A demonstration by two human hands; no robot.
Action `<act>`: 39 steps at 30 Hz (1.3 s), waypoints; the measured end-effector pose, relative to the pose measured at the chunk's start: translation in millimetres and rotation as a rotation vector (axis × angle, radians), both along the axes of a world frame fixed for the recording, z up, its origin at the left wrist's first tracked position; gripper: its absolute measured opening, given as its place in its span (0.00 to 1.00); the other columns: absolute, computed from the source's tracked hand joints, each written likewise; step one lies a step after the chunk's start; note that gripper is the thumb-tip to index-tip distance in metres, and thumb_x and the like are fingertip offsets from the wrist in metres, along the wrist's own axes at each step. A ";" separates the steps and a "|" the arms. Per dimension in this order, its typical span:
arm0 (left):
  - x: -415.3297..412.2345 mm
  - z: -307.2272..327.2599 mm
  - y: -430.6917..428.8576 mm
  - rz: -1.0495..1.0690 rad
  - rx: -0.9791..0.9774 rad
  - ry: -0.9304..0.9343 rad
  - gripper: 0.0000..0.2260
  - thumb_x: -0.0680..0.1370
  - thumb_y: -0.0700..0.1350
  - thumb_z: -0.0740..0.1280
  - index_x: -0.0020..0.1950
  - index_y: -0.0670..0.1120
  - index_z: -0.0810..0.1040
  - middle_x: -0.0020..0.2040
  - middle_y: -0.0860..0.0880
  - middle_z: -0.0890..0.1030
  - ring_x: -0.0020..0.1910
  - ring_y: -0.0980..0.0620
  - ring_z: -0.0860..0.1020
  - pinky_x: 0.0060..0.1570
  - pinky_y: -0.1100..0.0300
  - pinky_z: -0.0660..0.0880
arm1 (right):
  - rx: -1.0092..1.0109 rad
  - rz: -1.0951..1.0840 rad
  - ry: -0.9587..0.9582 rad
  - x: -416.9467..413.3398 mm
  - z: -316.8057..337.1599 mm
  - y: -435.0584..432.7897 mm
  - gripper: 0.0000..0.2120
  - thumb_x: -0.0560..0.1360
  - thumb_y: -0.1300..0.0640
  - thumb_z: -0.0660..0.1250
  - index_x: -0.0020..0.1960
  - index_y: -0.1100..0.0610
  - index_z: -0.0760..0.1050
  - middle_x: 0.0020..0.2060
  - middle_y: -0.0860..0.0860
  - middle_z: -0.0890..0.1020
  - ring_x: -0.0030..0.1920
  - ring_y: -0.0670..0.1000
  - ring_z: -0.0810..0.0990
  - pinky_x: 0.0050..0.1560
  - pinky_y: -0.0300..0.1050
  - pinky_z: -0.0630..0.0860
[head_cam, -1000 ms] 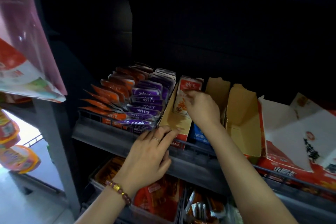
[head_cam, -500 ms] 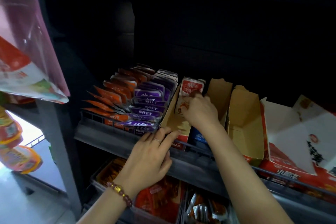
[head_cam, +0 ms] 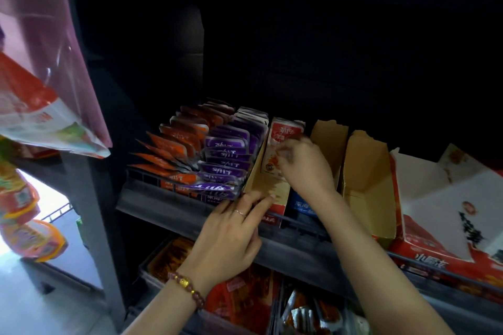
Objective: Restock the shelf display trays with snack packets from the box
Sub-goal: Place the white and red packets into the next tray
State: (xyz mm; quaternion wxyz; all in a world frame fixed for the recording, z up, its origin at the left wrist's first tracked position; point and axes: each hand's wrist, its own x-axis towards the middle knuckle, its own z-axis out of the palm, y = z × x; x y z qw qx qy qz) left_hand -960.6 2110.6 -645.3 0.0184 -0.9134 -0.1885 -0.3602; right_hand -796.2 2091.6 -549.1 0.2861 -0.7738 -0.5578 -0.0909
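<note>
Hands unchanged on packet, tray

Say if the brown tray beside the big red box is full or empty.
Empty: the brown tray shows only bare cardboard inside.

One view only: a wide-angle camera on the person's head, facing forward and down, close to the shelf front. The left hand and right hand reach in from the bottom edge. The upper half is too dim to read, probably the shelf's recess
</note>
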 end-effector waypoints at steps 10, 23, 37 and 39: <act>-12.8 4.2 -7.8 -0.042 0.082 0.041 0.23 0.73 0.44 0.58 0.69 0.45 0.70 0.65 0.45 0.69 0.44 0.52 0.73 0.38 0.61 0.72 | -0.241 -0.129 -0.279 -23.1 1.0 -68.3 0.16 0.79 0.58 0.56 0.66 0.55 0.65 0.37 0.49 0.73 0.34 0.52 0.72 0.25 0.42 0.57; -81.6 -12.8 -57.3 -0.166 0.100 0.196 0.15 0.74 0.44 0.58 0.60 0.45 0.73 0.61 0.44 0.74 0.47 0.50 0.76 0.40 0.59 0.74 | 0.079 0.099 -0.254 -53.8 -38.3 -125.2 0.19 0.73 0.65 0.63 0.63 0.58 0.71 0.55 0.54 0.77 0.52 0.55 0.77 0.45 0.45 0.72; -204.0 -178.8 -139.0 -0.374 -0.188 0.767 0.09 0.66 0.39 0.68 0.44 0.46 0.74 0.36 0.49 0.77 0.30 0.47 0.77 0.26 0.58 0.73 | -0.874 0.376 0.409 -137.5 -337.8 -211.6 0.12 0.75 0.64 0.60 0.49 0.56 0.82 0.49 0.50 0.83 0.49 0.50 0.80 0.50 0.45 0.74; -218.8 -183.4 -142.5 -0.378 -0.263 0.760 0.09 0.68 0.39 0.69 0.47 0.44 0.76 0.39 0.48 0.77 0.32 0.47 0.77 0.27 0.56 0.74 | -0.885 0.213 0.444 -137.7 -376.5 -228.7 0.12 0.74 0.63 0.61 0.46 0.54 0.83 0.47 0.52 0.84 0.48 0.53 0.81 0.49 0.48 0.76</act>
